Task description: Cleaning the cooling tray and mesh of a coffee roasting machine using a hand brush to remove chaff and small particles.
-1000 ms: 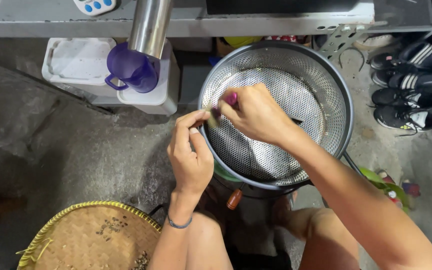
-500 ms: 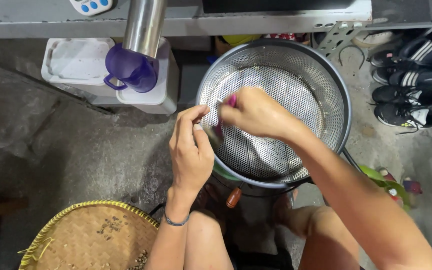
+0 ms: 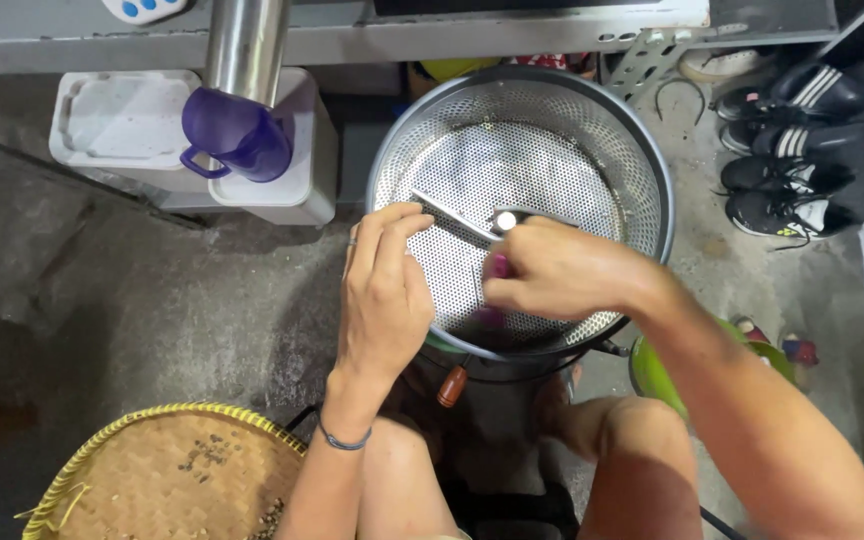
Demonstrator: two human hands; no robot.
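A round perforated steel pan (image 3: 592, 110) stands in front of me, with a metal stirring arm (image 3: 452, 216) across its middle. My left hand (image 3: 384, 296) rests on the pan's left rim, fingertips touching the end of the arm. Inside the pan, near its front, my right hand (image 3: 562, 270) grips a small pink-handled tool (image 3: 498, 268), blurred by motion.
A purple cup (image 3: 232, 132) hangs under a steel tube (image 3: 244, 40) above white plastic tubs (image 3: 122, 125) at upper left. A woven bamboo tray (image 3: 172, 475) lies at lower left. Black shoes (image 3: 792, 150) sit at the right. A green object (image 3: 657, 365) is by my right knee.
My right hand has slid from the pan's left rim toward its middle front with the pink tool. The stirring arm now shows. The left hand has stayed on the rim.
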